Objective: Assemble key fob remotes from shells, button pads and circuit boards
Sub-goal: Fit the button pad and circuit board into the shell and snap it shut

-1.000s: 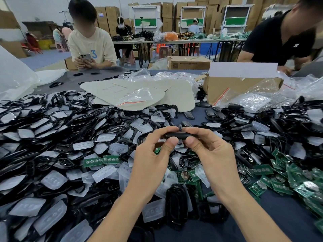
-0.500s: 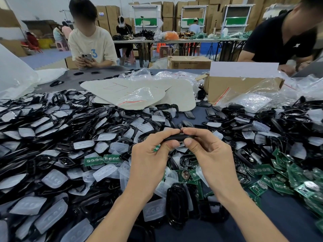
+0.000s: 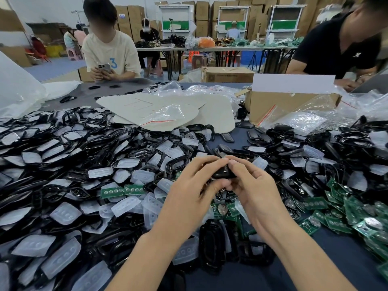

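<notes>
- Hands meet above the middle of the counter [image 3: 344, 267]: left hand [image 3: 189, 192] and right hand [image 3: 252, 192] both pinch one black key fob [image 3: 223, 173] with curled fingertips and thumbs.
- Black shells [image 3: 50, 194] and clear button pads [image 3: 65, 213] heap toward the left edge.
- Green circuit boards [image 3: 316, 203] lie toward the right edge.

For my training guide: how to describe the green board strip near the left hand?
Find the pile of black shells and whitish button pads at the left. Beside the left hand, which grips a black fob, lies a green board strip, the only long green piece among the pads.
</notes>
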Demonstrator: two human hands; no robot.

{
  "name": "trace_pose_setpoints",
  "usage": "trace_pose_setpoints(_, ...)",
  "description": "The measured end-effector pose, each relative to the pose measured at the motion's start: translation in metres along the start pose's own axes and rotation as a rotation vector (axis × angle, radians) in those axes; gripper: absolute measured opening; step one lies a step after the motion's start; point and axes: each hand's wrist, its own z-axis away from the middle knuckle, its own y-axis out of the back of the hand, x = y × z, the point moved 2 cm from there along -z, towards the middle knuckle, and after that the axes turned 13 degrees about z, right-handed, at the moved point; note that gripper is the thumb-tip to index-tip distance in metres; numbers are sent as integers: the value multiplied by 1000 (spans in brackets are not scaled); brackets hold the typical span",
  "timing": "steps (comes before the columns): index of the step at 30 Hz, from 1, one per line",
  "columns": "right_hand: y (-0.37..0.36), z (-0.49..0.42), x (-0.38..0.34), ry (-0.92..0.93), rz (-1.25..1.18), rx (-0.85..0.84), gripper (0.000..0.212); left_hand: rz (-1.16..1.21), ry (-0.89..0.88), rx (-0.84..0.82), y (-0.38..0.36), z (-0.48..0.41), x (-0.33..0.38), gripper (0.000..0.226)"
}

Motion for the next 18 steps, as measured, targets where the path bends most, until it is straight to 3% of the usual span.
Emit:
trace_pose_setpoints(5, -3, 3, -5, 81, -19, -77, 16, 44, -33, 130, 3, -1, -1, 29)
trace_pose_setpoints(8, -2, 10, -10, 232, 216, -94, 17, 68, 37, 159, 8, -2, 1, 27)
trace_pose_setpoints(10, -1, 11, -9, 316, 351, -51, 17, 55, 48, 120, 9, -2, 1, 30)
trace_pose_setpoints(13, 1, 10, -8, 411, 508, 1, 36, -19, 10, 37, 8, -1, 0, 32)
trace_pose_setpoints(18, 2, 9, -3, 556, 793, 38, 31, -174, 27, -55, 6, 0, -3, 41)
